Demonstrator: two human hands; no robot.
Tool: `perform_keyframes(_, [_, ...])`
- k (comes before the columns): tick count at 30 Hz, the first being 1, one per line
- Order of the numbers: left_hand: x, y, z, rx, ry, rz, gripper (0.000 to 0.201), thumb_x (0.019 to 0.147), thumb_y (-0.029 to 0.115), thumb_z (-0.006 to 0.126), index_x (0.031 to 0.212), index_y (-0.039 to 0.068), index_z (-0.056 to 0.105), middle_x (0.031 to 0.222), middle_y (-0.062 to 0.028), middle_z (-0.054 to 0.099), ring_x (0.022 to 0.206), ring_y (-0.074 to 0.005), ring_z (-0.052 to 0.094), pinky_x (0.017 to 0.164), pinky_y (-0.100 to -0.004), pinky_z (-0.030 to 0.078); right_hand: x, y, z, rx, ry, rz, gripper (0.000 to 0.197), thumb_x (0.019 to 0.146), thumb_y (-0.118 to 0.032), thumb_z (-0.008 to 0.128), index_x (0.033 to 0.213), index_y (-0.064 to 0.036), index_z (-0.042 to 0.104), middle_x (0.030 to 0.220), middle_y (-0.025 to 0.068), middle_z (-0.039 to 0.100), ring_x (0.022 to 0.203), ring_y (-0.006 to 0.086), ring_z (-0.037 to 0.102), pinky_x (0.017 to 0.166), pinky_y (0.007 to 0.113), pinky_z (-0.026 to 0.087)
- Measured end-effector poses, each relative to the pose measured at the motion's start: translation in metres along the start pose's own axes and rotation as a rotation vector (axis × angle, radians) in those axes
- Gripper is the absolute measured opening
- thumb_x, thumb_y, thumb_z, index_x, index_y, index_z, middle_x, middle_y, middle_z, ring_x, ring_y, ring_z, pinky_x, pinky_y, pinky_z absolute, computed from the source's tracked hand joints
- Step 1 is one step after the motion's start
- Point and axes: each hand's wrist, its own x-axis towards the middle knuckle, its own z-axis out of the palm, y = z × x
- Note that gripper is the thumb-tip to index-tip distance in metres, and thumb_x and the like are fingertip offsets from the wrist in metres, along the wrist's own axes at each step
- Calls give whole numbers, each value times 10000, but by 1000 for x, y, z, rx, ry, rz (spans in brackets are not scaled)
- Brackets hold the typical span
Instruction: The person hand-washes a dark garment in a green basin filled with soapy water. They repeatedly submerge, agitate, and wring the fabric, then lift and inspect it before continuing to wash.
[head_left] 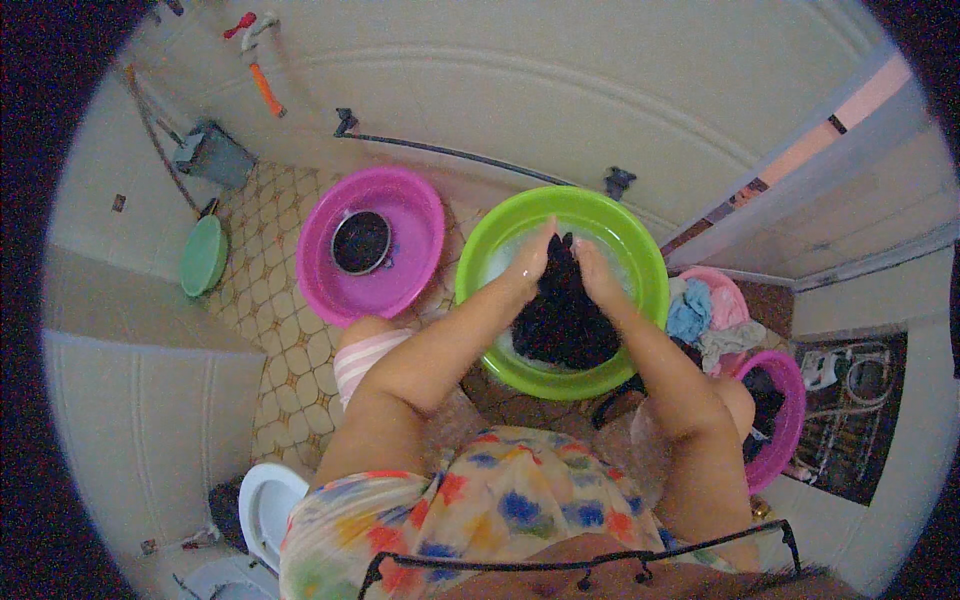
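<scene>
A lime-green basin point(647, 290) stands in front of me with whitish, sudsy water point(500, 262) in it. A black cloth point(562, 330), perhaps a garment, hangs and lies bunched in the basin. My left hand point(532, 258) grips its upper left edge, fingers pointing away from me. Opposite it, my right hand point(594, 268) holds the upper right edge. The cloth's top rises in two small peaks between both hands. Its lower part spreads toward the near rim. Some of my fingertips are hidden by the cloth and the backs of my hands.
Left of the green basin is a pink basin point(425, 240) holding a dark round pan-like thing point(361, 242). At right stand a pink tub point(735, 290) with light clothes point(690, 310) and a magenta basin point(795, 410) with dark cloth. A wall bar point(450, 152) runs behind; a toilet point(265, 510) is lower left.
</scene>
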Motion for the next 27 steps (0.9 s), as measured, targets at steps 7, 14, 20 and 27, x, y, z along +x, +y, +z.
perform_keyframes(7, [17, 41, -12, 728, -87, 536, 374, 897, 396, 408, 803, 59, 541, 742, -27, 508, 712, -141, 479, 673, -303, 400, -19, -33, -25, 380, -524, 282, 366, 841, -300, 552, 1089, -32, 532, 1061, 67, 562, 970, 177, 531, 848, 310, 415])
perform_keyframes(14, [5, 43, -2, 820, 43, 416, 319, 907, 328, 401, 935, 39, 532, 987, -81, 534, 938, -210, 495, 850, -327, 378, -16, -45, -52, 891, -158, 123, 401, 804, -296, 598, 1076, -26, 481, 983, 62, 577, 893, 164, 554, 817, 298, 420])
perform_keyframes(20, [-23, 8, -2, 871, -207, 378, 405, 862, 343, 518, 1074, 0, 482, 1006, -104, 539, 966, -180, 501, 867, -295, 378, -33, -67, -67, 1069, -194, 53, 319, 826, -173, 564, 1101, -42, 467, 1047, 55, 563, 976, 185, 540, 866, 328, 421])
perform_keyframes(27, [-45, 23, -2, 826, -350, 168, 625, 751, 382, 651, 1198, 2, 437, 1111, -114, 538, 1020, -216, 516, 903, -328, 374, -50, -90, -78, 1071, -181, -30, 370, 820, -120, 550, 1169, -47, 450, 1091, 60, 548, 1007, 199, 531, 880, 353, 425])
